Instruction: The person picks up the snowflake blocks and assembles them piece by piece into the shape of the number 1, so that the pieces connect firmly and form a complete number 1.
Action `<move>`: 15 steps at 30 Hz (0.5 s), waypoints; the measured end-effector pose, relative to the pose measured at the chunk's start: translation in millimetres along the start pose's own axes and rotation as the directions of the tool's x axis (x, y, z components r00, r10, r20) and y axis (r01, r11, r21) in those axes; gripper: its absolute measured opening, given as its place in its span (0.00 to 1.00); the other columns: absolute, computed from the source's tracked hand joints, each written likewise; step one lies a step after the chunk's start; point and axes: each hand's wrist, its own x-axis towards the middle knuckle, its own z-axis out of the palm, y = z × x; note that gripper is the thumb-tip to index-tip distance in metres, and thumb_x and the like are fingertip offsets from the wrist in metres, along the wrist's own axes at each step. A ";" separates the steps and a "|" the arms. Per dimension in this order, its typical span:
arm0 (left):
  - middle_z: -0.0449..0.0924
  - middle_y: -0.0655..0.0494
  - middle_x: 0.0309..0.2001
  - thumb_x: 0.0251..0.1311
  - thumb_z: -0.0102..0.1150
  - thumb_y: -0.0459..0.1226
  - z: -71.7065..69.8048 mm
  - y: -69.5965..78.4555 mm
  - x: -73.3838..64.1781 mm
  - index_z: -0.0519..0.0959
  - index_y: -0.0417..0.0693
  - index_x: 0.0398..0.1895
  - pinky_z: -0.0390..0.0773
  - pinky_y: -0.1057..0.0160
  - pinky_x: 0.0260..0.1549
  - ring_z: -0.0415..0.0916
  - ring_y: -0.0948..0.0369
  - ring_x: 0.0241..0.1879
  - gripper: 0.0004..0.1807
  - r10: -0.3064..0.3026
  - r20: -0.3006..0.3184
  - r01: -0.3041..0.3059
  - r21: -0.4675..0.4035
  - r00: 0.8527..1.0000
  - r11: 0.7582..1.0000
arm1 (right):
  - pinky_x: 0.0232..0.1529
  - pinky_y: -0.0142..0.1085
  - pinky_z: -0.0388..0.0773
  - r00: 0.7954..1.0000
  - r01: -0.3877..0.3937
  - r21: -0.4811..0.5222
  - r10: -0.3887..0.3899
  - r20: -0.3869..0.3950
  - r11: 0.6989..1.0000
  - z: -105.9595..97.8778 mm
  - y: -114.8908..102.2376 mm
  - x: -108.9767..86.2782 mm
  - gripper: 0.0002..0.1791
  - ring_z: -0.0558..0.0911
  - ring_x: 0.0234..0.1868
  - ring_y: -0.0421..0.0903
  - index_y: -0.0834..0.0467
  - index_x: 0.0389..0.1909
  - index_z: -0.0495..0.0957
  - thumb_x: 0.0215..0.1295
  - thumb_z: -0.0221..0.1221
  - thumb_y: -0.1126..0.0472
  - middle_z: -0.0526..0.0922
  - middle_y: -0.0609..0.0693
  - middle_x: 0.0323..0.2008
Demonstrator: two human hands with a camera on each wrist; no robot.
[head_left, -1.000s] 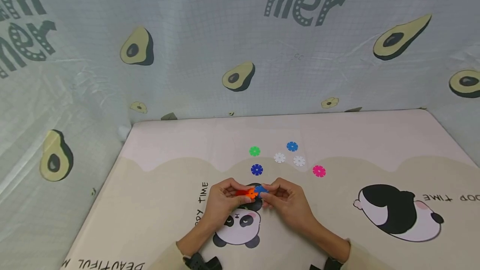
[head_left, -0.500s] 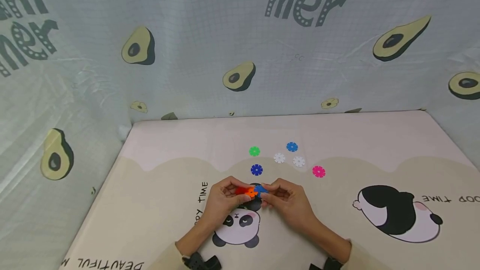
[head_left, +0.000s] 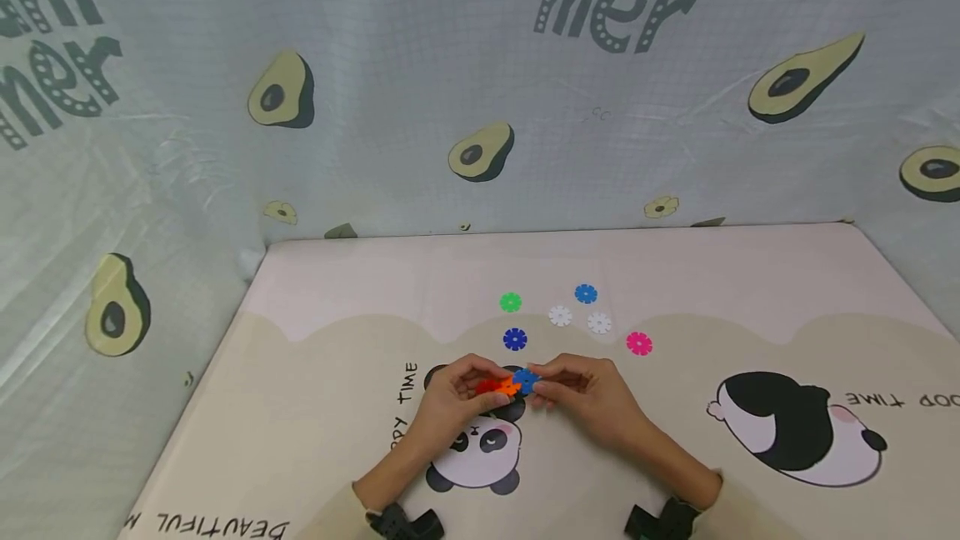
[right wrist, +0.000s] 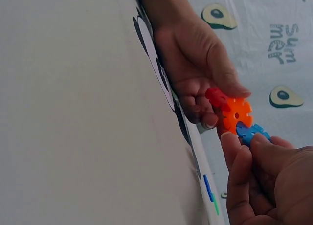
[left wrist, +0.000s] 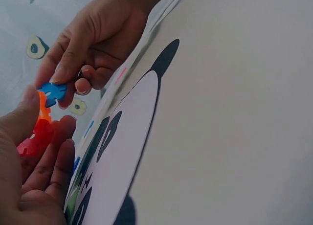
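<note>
Blue disc (head_left: pixel 526 380), 1 edge pinched in right hand (head_left: pixel 592 394), touches orange disc (right wrist: pixel 239 110).

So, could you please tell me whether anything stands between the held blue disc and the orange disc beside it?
Nothing visible does: in the right wrist view, the blue disc meets the orange disc edge to edge. The right hand pinches the blue one, the left hand holds the other, and the loose discs lie beyond.
</note>
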 end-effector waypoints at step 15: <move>0.81 0.42 0.44 0.49 0.66 0.21 -0.3 -3.3 -0.3 0.77 0.35 0.46 0.78 0.65 0.40 0.79 0.57 0.39 0.19 0.071 0.053 -0.072 0.018 0.996 0.997 | 0.33 0.37 0.81 0.993 0.120 0.003 -0.120 -0.022 0.993 2.3 1.8 -2.7 0.09 0.85 0.27 0.51 0.61 0.41 0.83 0.59 0.64 0.68 0.85 0.54 0.31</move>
